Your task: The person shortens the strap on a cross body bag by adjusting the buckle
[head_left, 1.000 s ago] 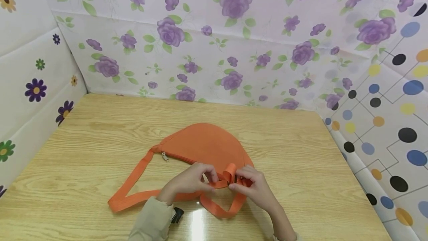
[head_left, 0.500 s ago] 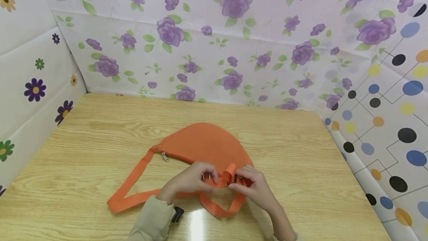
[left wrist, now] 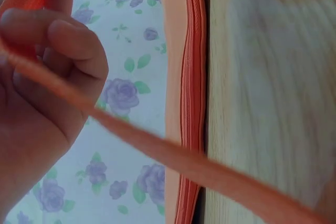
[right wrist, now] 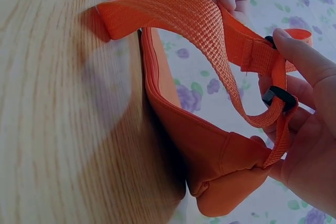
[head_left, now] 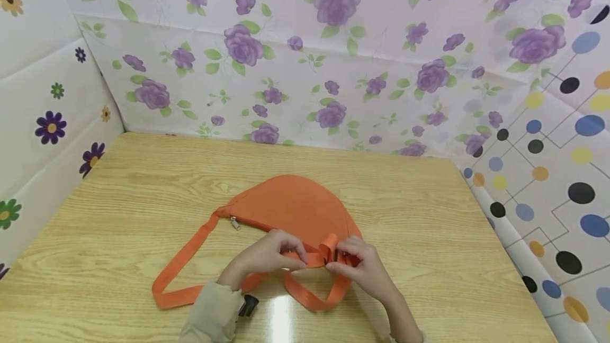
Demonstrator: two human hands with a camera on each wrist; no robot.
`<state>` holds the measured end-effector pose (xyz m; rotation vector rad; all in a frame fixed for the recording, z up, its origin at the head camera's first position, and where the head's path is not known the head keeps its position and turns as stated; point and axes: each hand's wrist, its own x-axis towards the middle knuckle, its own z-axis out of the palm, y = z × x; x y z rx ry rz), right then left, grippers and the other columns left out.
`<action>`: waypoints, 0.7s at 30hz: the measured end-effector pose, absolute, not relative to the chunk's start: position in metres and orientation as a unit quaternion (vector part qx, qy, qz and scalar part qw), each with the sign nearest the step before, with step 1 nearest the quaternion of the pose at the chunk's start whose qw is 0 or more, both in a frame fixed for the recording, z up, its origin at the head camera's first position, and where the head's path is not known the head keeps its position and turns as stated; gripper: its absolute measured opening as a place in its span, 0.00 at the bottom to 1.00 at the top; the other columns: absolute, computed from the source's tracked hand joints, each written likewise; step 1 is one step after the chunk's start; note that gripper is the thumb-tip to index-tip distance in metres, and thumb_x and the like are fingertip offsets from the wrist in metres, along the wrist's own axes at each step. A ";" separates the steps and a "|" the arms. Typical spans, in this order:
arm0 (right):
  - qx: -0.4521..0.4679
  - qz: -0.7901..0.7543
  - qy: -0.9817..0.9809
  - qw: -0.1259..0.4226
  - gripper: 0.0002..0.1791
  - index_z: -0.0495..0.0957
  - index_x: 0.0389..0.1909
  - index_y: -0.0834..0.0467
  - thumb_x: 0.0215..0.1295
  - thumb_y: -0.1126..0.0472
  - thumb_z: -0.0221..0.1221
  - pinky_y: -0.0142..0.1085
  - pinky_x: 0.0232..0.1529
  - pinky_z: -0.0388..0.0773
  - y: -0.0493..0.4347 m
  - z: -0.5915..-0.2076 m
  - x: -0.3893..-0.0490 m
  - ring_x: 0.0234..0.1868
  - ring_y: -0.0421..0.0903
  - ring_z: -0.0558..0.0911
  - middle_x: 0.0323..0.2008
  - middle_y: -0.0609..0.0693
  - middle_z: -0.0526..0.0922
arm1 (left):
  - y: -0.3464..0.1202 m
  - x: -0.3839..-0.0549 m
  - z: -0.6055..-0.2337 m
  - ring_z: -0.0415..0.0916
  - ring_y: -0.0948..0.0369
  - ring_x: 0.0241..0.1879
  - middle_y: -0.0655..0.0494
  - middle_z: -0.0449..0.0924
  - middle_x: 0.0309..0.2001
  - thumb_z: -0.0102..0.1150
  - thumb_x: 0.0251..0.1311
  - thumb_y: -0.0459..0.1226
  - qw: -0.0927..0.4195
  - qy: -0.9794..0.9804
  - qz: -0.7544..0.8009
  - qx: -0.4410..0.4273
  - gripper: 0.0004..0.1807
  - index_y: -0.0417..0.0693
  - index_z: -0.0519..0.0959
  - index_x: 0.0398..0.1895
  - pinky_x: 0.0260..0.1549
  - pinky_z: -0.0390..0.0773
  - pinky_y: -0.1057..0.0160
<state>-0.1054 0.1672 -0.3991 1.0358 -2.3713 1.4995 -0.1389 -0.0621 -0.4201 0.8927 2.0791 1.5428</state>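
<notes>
An orange half-moon waist bag (head_left: pixel 290 202) lies on the table, its zipper side facing me. The fingers of my left hand (head_left: pixel 269 253) are curled round the orange strap (left wrist: pixel 157 148), just in front of the zipper. At the bag's right end, my right hand (head_left: pixel 359 263) pinches a black strap slider (right wrist: pixel 280 98) between thumb and fingers. A small loop of webbing (head_left: pixel 329 246) stands up beside those fingertips. Below the hands, another strap loop (head_left: pixel 314 300) hangs towards me. Part of the slider is hidden by the right fingers.
The strap's long run bends on the wooden table (head_left: pixel 410 200) at left. A metal zip pull (head_left: pixel 235 223) hangs at the zipper's left end. Beside the left sleeve (head_left: pixel 212 314) is a black clip (head_left: pixel 248 306). Flower-printed sheets (head_left: pixel 295 83) wall the table's back.
My left hand has shifted slightly left and the strap between the hands lies straighter. The strap's bend at left has opened a little. My right hand stays in place.
</notes>
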 end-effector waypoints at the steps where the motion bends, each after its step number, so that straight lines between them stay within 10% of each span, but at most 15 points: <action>1: 0.345 0.501 -0.790 0.073 0.10 0.75 0.25 0.58 0.46 0.72 0.65 0.37 0.18 0.62 0.167 -0.399 -0.105 0.22 0.46 0.64 0.21 0.47 0.70 | -0.063 -0.139 -0.421 0.56 0.68 0.15 0.58 0.78 0.24 0.62 0.52 0.35 0.197 0.745 0.552 0.319 0.03 0.46 0.81 0.25 0.18 0.61 0.71; 21: 0.340 0.506 -0.790 0.069 0.10 0.75 0.24 0.58 0.45 0.72 0.66 0.34 0.17 0.61 0.166 -0.397 -0.105 0.21 0.47 0.63 0.19 0.49 0.68 | -0.079 -0.138 -0.423 0.56 0.69 0.15 0.51 0.80 0.31 0.61 0.52 0.31 0.199 0.734 0.580 0.293 0.03 0.39 0.81 0.27 0.20 0.66 0.71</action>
